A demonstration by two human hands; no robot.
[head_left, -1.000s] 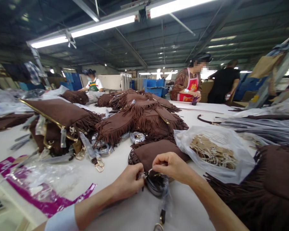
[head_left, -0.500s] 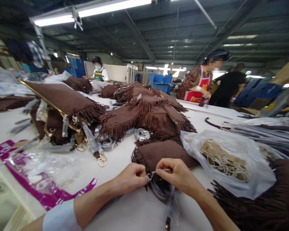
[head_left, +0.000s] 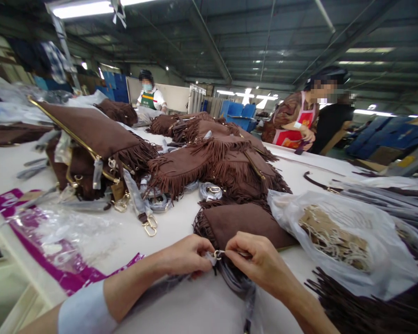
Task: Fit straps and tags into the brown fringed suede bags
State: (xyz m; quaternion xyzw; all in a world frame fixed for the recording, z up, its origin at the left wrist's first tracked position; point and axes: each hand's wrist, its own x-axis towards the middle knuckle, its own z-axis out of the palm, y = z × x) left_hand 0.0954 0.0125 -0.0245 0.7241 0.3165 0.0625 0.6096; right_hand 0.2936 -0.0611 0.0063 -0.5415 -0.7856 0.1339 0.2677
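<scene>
1. Left hand — fingers curled closed, pinching at a small metal ring.
2. Right hand — thumb and forefinger pressed together on a pale cord that meets the ring.
3. Brown fringed bag, one: lying on white table, just beyond both hands.
4. Grey wrapped strap, coiled, beneath the hands.
5. Clear plastic bag of tan tags, right of item 3.

My white worktop carries one brown fringed bag right in front of me. Past it I see a heap of similar bags, and to my left a gold-edged stack, with purple-printed plastic at the near edge. To my right lies an open plastic sack of tan tags, with grey-wrapped straps beyond it.
</scene>
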